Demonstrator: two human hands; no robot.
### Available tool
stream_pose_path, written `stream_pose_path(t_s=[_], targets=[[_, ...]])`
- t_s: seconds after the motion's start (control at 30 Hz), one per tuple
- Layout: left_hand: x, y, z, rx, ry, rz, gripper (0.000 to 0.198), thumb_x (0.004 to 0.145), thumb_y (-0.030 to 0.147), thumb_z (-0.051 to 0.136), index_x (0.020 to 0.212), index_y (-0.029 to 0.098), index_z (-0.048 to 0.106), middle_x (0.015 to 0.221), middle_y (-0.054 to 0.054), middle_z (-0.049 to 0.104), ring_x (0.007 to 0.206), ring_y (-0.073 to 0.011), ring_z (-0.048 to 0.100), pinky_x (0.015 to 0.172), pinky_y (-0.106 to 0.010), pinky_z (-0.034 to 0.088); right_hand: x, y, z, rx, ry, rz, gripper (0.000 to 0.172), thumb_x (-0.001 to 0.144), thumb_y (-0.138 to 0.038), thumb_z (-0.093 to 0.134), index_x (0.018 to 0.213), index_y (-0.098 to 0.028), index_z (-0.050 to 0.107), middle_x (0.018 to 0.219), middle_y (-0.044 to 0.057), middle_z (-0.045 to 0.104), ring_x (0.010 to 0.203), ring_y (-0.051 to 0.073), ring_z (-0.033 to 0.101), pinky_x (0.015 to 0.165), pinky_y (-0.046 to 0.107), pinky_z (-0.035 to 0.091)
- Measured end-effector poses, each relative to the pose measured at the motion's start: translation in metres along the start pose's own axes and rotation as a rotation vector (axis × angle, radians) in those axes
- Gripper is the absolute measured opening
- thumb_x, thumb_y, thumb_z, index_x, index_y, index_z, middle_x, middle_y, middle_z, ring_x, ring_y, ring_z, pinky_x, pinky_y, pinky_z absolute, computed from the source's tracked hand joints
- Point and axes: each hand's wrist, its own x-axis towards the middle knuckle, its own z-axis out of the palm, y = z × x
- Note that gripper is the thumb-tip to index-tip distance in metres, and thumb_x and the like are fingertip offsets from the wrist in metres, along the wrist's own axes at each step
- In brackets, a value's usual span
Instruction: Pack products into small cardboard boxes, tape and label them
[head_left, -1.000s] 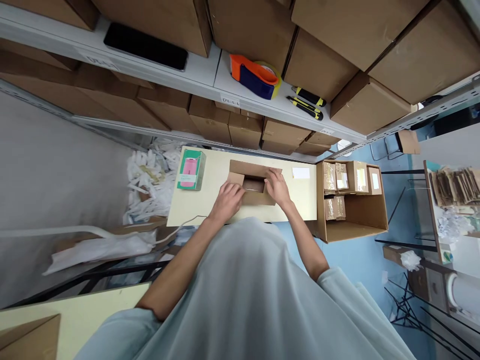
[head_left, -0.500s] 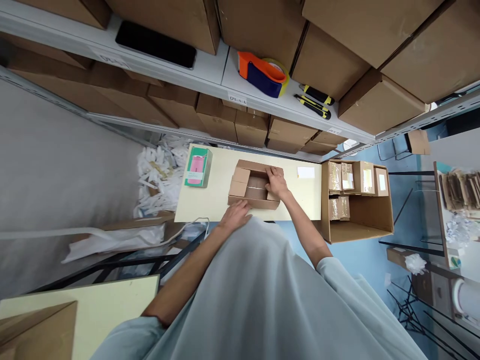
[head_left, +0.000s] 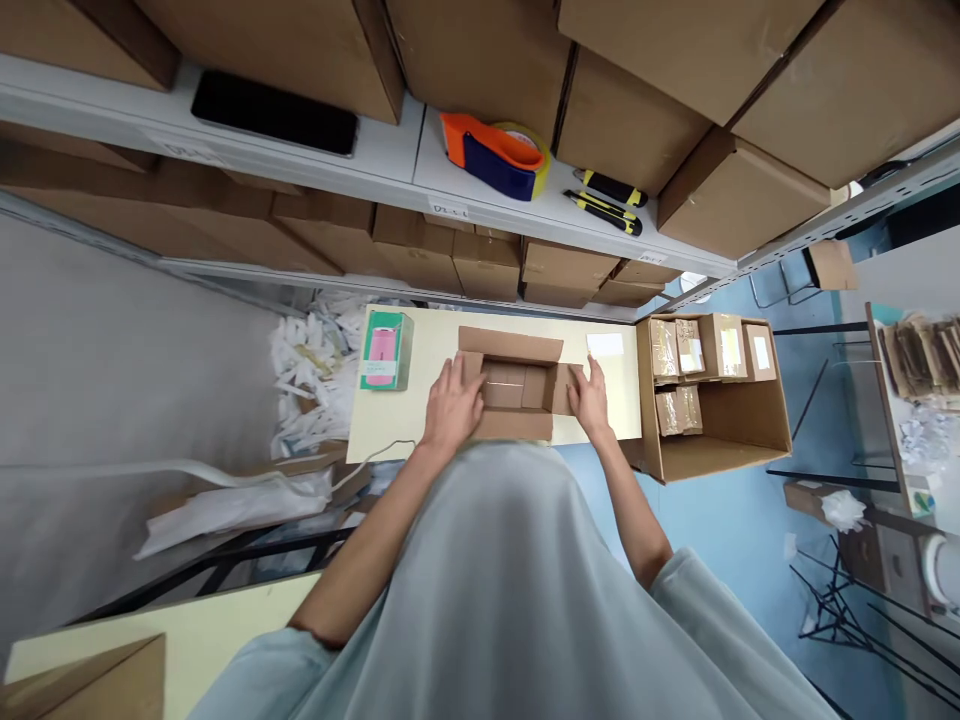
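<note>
A small brown cardboard box (head_left: 514,384) lies on the cream table with its top flaps folded outward and its inside bare. My left hand (head_left: 452,405) rests on the flap at its left end, fingers stretched out. At the opposite end, my right hand (head_left: 589,398) touches the right flap, thumb and fingers apart. To the left stands a green box with a pink picture (head_left: 386,350). A white paper label (head_left: 604,344) lies just beyond my right fingertips.
A large open carton (head_left: 720,456) holding several taped boxes stands right of the table (head_left: 420,324). Across the front runs a shelf (head_left: 405,140) bearing a phone (head_left: 275,112), an orange and blue tape dispenser (head_left: 495,158), cutter knives (head_left: 607,200) and cartons. White scraps (head_left: 311,370) heap at left.
Both end flaps of the small box have swung outward. My left hand has moved up onto the left flap, and my right hand has shifted from inside the box to the right flap.
</note>
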Motion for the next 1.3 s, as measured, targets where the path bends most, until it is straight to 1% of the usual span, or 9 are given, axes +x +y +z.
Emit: stream_pose_path(t_s=[0.1,0.17,0.3,0.47,0.57,0.8,0.97,1.13,1.3], targets=[[-0.017,-0.022,-0.012,-0.023,0.101,-0.085,0.057,0.104,0.027,0.059,0.159,0.018,0.070,0.192,-0.023,0.035,0.177,-0.0448,0.040,0.141,-0.065,0.042,-0.023,0.004,0.017,0.013,0.033,0.067,0.039,0.113,-0.020,0.062,0.149,-0.020,0.078,0.187,0.020,0.046,0.181,0.037,0.035,0.146,0.060,0.041],[-0.020,-0.035,-0.016,0.009,0.142,-0.183,0.055,0.107,0.036,0.060,0.157,0.016,0.069,0.192,-0.025,0.034,0.179,-0.0495,0.033,0.141,-0.071,0.038,-0.031,0.001,0.030,0.052,0.034,0.106,0.037,0.114,-0.027,0.066,0.147,-0.018,0.078,0.184,0.021,0.050,0.180,0.038,0.037,0.146,0.060,0.040],[0.000,-0.040,-0.004,0.038,0.005,-0.386,0.063,0.099,0.056,0.075,0.144,0.011,0.072,0.186,-0.034,0.040,0.178,-0.0605,0.027,0.137,-0.078,0.039,-0.031,-0.007,0.051,0.143,-0.002,0.177,0.048,0.106,-0.039,0.080,0.147,-0.015,0.077,0.169,0.026,0.065,0.167,0.041,0.056,0.140,0.058,0.048],[0.032,-0.026,0.018,-0.067,-0.049,-0.552,0.065,0.095,0.047,0.078,0.146,0.008,0.066,0.156,-0.035,0.071,0.160,-0.0497,0.061,0.133,-0.062,0.050,-0.014,-0.005,0.066,0.458,-0.224,0.341,0.042,0.104,-0.033,0.072,0.145,-0.023,0.069,0.130,0.014,0.087,0.126,0.029,0.085,0.111,0.045,0.068],[0.017,-0.028,0.017,-0.117,0.000,-0.650,0.054,0.098,0.034,0.073,0.147,0.013,0.066,0.145,-0.027,0.080,0.140,-0.0421,0.076,0.122,-0.054,0.059,-0.013,0.002,0.069,0.587,-0.250,0.389,0.045,0.099,-0.033,0.069,0.142,-0.024,0.063,0.126,0.011,0.088,0.110,0.026,0.087,0.104,0.043,0.070],[-0.095,-0.031,0.007,-0.220,0.110,-0.849,0.077,0.095,0.041,0.084,0.164,0.020,0.058,0.154,-0.018,0.080,0.140,-0.0388,0.078,0.121,-0.049,0.060,-0.032,0.014,0.064,0.666,-0.325,0.179,0.068,0.090,-0.062,0.078,0.144,-0.024,0.063,0.136,0.017,0.085,0.121,0.033,0.084,0.111,0.051,0.068],[-0.152,-0.035,0.004,-0.292,0.168,-0.961,0.078,0.094,0.040,0.086,0.165,0.018,0.060,0.154,-0.018,0.080,0.146,-0.0395,0.075,0.125,-0.050,0.057,-0.045,-0.008,0.067,0.574,-0.393,0.059,0.072,0.089,-0.067,0.078,0.144,-0.024,0.064,0.133,0.017,0.086,0.120,0.035,0.085,0.109,0.054,0.068],[-0.223,-0.063,0.003,-0.272,0.379,-1.047,0.078,0.092,0.033,0.083,0.164,0.013,0.060,0.155,-0.023,0.077,0.149,-0.0426,0.072,0.129,-0.053,0.055,-0.065,-0.070,0.088,0.421,-0.411,-0.080,0.060,0.092,-0.062,0.079,0.139,-0.027,0.066,0.129,0.013,0.089,0.117,0.033,0.087,0.104,0.048,0.069],[-0.355,-0.098,0.010,-0.325,0.648,-1.154,0.090,0.086,0.026,0.080,0.170,0.015,0.051,0.160,-0.024,0.068,0.155,-0.0440,0.065,0.135,-0.057,0.052,-0.108,-0.168,0.126,0.254,-0.489,-0.314,0.056,0.095,-0.058,0.082,0.138,-0.026,0.067,0.128,0.014,0.089,0.116,0.032,0.088,0.103,0.048,0.070]])
